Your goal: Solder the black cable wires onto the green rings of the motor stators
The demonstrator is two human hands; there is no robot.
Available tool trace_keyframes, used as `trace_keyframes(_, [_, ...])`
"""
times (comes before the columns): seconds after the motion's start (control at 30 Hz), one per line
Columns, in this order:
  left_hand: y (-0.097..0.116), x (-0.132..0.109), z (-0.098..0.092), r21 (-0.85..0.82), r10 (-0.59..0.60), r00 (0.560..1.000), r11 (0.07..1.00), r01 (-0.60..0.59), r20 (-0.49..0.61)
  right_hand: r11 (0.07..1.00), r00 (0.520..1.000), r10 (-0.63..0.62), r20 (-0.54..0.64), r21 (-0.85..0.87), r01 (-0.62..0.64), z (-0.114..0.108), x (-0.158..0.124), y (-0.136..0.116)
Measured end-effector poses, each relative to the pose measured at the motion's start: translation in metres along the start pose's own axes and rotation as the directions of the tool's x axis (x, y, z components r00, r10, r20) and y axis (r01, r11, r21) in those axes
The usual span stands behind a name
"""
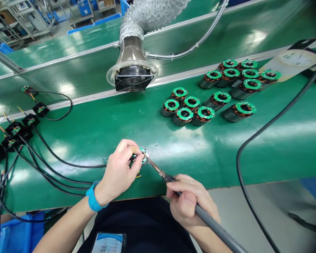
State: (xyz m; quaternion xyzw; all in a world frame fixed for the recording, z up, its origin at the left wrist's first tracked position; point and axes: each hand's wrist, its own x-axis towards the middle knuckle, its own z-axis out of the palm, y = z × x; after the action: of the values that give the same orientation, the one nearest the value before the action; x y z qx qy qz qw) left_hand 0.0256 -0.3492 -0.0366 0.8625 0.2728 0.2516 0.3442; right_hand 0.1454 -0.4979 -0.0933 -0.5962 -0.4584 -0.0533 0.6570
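On the green bench in front of me is a small round green circuit board point(144, 161), partly covered by my fingers. My left hand point(121, 172), with a blue band at the wrist, is closed over a black cable point(94, 166) that runs in from the left. Its thumb and forefinger pinch the cable's thin wires at the board. A soldering iron point(162, 174) is gripped in my right hand point(192, 202), its metal tip at the board beside my left fingertips. Short coloured wire ends show just below the board.
Several motor stators with green boards point(184, 114) stand at right. An extraction fan point(134, 82) on a foil duct hangs ahead. Black housings point(15, 128) with cables lie at left. A loose black cord point(239, 158) hangs on the right. A blue bin point(21, 232) sits below the bench.
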Motion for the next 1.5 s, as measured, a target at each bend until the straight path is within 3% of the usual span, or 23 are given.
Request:
trace_keyframes(0.27, [0.001,0.001,-0.002,-0.018,-0.018,1.0,1.0,0.018,0.008,0.993,0.973,0.117,-0.201,0.059,-0.107,0.0,0.014,0.005])
trace_keyframes(0.4, [0.003,0.003,-0.003,-0.031,-0.025,0.999,0.999,0.025,0.021,0.978,0.956,0.174,-0.238,0.159,-0.138,0.002,0.024,0.006])
trace_keyframes(0.6, [0.007,0.013,-0.01,-0.079,-0.127,0.986,0.988,0.136,0.113,0.932,0.965,0.241,-0.102,0.303,-0.2,0.0,0.036,0.007])
trace_keyframes(0.8, [0.01,0.023,-0.015,-0.079,-0.224,0.959,0.967,0.24,0.171,0.91,0.965,0.261,0.015,0.33,-0.251,-0.006,0.038,0.012])
trace_keyframes(1.0, [0.017,0.028,-0.014,-0.026,-0.285,0.944,0.956,0.294,0.168,0.859,0.926,0.37,0.077,0.352,-0.372,-0.007,0.045,0.01])
trace_keyframes(1.17, [0.021,0.029,-0.012,-0.002,-0.315,0.936,0.948,0.319,0.155,0.776,0.861,0.498,0.1,0.391,-0.494,-0.006,0.054,0.007])
trace_keyframes(1.5, [0.021,0.031,-0.01,0.031,-0.333,0.93,0.943,0.332,0.156,0.668,0.796,0.596,0.103,0.487,-0.563,-0.006,0.055,0.013])
